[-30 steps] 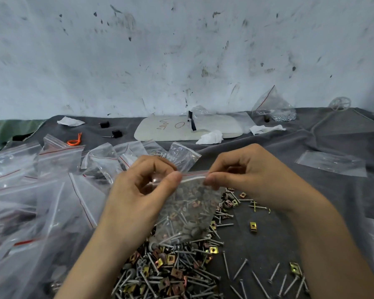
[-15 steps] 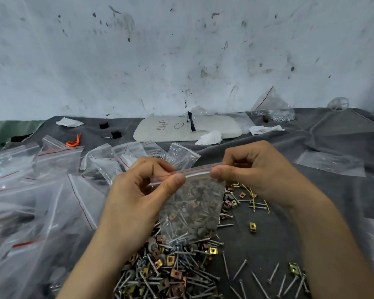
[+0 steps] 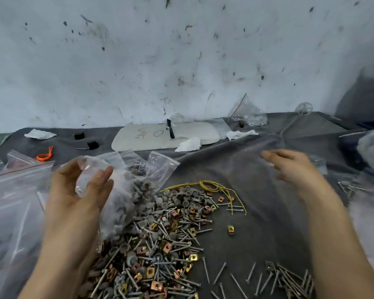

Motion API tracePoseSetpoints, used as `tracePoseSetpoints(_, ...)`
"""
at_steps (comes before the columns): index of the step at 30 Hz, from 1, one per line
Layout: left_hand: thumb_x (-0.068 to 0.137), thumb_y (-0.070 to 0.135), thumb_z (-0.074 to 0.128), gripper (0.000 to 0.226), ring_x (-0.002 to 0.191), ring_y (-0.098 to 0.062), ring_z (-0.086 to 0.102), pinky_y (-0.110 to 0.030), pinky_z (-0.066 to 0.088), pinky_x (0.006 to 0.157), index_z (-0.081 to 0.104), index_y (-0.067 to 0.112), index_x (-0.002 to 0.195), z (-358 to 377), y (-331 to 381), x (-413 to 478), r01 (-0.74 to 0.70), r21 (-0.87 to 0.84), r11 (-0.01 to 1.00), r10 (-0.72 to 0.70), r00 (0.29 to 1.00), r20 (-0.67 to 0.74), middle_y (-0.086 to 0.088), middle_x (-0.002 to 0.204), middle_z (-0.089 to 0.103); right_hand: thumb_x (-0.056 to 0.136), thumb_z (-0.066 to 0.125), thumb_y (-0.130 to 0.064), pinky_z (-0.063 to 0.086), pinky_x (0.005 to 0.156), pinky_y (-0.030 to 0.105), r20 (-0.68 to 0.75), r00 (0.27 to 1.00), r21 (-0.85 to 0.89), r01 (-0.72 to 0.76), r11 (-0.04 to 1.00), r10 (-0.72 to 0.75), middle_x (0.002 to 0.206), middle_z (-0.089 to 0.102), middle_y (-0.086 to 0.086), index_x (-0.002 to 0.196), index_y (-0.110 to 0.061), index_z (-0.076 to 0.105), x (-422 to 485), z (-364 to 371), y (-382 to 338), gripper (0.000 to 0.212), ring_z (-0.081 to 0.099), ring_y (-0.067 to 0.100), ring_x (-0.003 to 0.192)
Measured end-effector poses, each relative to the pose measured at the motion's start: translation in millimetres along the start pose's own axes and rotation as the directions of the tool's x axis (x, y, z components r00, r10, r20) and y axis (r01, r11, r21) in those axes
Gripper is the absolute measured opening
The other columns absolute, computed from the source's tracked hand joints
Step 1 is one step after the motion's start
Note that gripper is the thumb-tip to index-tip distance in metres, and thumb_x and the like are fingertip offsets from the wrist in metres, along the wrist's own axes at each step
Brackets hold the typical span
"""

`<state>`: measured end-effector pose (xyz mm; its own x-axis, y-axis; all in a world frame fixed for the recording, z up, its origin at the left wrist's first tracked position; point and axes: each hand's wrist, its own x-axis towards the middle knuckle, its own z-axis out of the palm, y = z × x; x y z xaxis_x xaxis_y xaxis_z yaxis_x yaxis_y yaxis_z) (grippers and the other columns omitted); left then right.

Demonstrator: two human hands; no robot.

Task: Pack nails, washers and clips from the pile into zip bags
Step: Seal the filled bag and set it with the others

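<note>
My left hand (image 3: 80,190) holds a filled zip bag (image 3: 121,203) by its top, thumb on one side and fingers on the other; the bag hangs blurred over the left edge of the pile. The pile (image 3: 160,244) of nails, grey washers and brass clips lies on the grey cloth in front of me. My right hand (image 3: 289,167) is off the bag, out to the right above the cloth, fingers stretched and holding nothing. A blurred empty zip bag (image 3: 321,166) lies just beyond its fingertips.
Several filled zip bags (image 3: 15,190) are heaped at the left. Loose nails (image 3: 279,277) lie at the bottom right, and a yellow wire (image 3: 216,186) at the pile's far edge. A white board (image 3: 138,139), tissues (image 3: 188,144) and a bag of screws (image 3: 248,117) sit by the wall.
Both hands were pinching the bag's zip strip. My right hand has let go and swung out to the right; my left hand has carried the bag leftward.
</note>
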<state>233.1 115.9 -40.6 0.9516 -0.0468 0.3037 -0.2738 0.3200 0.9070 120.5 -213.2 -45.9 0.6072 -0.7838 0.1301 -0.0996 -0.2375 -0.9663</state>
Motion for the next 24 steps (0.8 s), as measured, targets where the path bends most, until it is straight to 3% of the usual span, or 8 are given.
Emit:
tracePoseSetpoints(4, 0.097, 0.016, 0.058, 0.062, 0.125, -0.018, 0.057, -0.037, 0.052, 0.096, 0.03, 0.046, 0.144, -0.7, 1.3, -2.0, -0.081, 0.164, 0.983, 0.078, 0.997, 0.026, 0.007, 0.159, 0.024, 0.098, 0.046, -0.04, 0.015, 0.118, 0.039, -0.01, 0.987, -0.601, -0.132, 0.788, 0.158, 0.151, 0.034, 0.012, 0.139, -0.018, 0.046, 69.2, -24.1, 53.1, 0.047, 0.026, 0.029, 0.141)
tracePoseSetpoints(9, 0.094, 0.017, 0.061, 0.064, 0.099, 0.002, 0.067, -0.042, 0.046, 0.103, 0.037, 0.072, 0.116, 13.6, 5.6, -15.8, -0.11, 0.253, 0.961, 0.085, 0.991, 0.107, 0.017, 0.158, 0.012, 0.099, 0.02, -0.055, 0.003, 0.118, 0.048, -0.032, 0.941, -0.829, -0.214, 0.517, 0.337, 0.16, 0.007, 0.009, 0.149, -0.033, 0.024, 99.2, -52.1, 110.8, 0.055, 0.005, 0.034, 0.146)
tracePoseSetpoints(12, 0.077, 0.043, 0.061, 0.064, 0.136, -0.01, 0.042, -0.051, 0.036, 0.11, 0.029, 0.079, 0.119, 12.5, 9.6, -17.7, -0.218, 0.409, 0.886, 0.151, 0.97, 0.19, 0.016, 0.163, -0.006, 0.094, 0.018, -0.063, 0.01, 0.114, 0.05, -0.096, 0.936, -0.908, -0.222, 0.356, 0.337, 0.159, 0.014, 0.005, 0.146, -0.037, 0.027, 92.6, -49.3, 114.9, 0.059, 0.016, 0.034, 0.144)
tracePoseSetpoints(15, 0.068, 0.064, 0.044, 0.067, 0.145, -0.017, 0.016, -0.06, 0.024, 0.108, 0.021, 0.073, 0.13, 4.2, 9.5, -15.9, -0.335, 0.676, 0.656, 0.124, 0.932, 0.342, 0.029, 0.158, -0.017, 0.094, 0.024, -0.06, 0.017, 0.112, 0.049, -0.155, 0.936, -0.861, -0.285, 0.422, 0.316, 0.153, 0.03, 0.006, 0.142, -0.026, 0.039, 92.2, -40.5, 107.8, 0.061, 0.027, 0.033, 0.139)
tracePoseSetpoints(17, 0.072, 0.071, 0.034, 0.064, 0.147, -0.019, 0.009, -0.066, 0.018, 0.113, 0.024, 0.067, 0.134, -2.0, 3.2, -12.3, -0.288, 0.85, 0.441, -0.172, 0.902, 0.395, 0.033, 0.152, -0.019, 0.095, 0.034, -0.054, 0.025, 0.112, 0.046, -0.182, 0.935, -0.785, -0.324, 0.528, 0.304, 0.149, 0.038, 0.013, 0.139, -0.017, 0.046, 90.2, -35.8, 95.4, 0.059, 0.034, 0.035, 0.135)
tracePoseSetpoints(20, 0.091, 0.068, 0.027, 0.056, 0.148, -0.029, -0.019, -0.065, 0.0, 0.116, 0.019, 0.055, 0.145, -7.5, -10.0, -5.8, -0.293, 0.956, 0.002, -0.536, 0.807, 0.248, 0.021, 0.152, -0.025, 0.093, 0.051, -0.041, 0.042, 0.098, 0.04, -0.271, 0.951, -0.572, -0.283, 0.77, 0.148, 0.127, 0.058, 0.02, 0.12, -0.009, 0.064, 74.7, -26.7, 67.5, 0.044, 0.052, 0.038, 0.118)
tracePoseSetpoints(22, 0.095, 0.064, 0.029, 0.054, 0.146, -0.028, -0.025, -0.063, -0.006, 0.114, 0.019, 0.053, 0.147, -4.8, -11.9, -6.0, -0.323, 0.946, -0.009, -0.533, 0.802, 0.269, 0.017, 0.157, -0.023, 0.091, 0.057, -0.035, 0.043, 0.082, 0.032, -0.276, 0.96, -0.399, -0.165, 0.902, 0.053, 0.111, 0.067, 0.02, 0.106, -0.008, 0.072, 54.5, -22.2, 38.0, 0.034, 0.06, 0.033, 0.104)
tracePoseSetpoints(24, 0.093, 0.061, 0.036, 0.053, 0.15, -0.023, -0.015, -0.06, -0.001, 0.117, 0.031, 0.049, 0.144, -0.2, -7.6, -12.2, -0.301, 0.943, 0.14, -0.414, 0.847, 0.332, 0.013, 0.162, -0.007, 0.089, 0.062, -0.032, 0.043, 0.07, 0.023, -0.18, 0.984, -0.203, -0.025, 0.979, -0.012, 0.096, 0.072, 0.01, 0.099, -0.013, 0.075, 27.5, -19.0, 2.6, 0.026, 0.062, 0.015, 0.083)
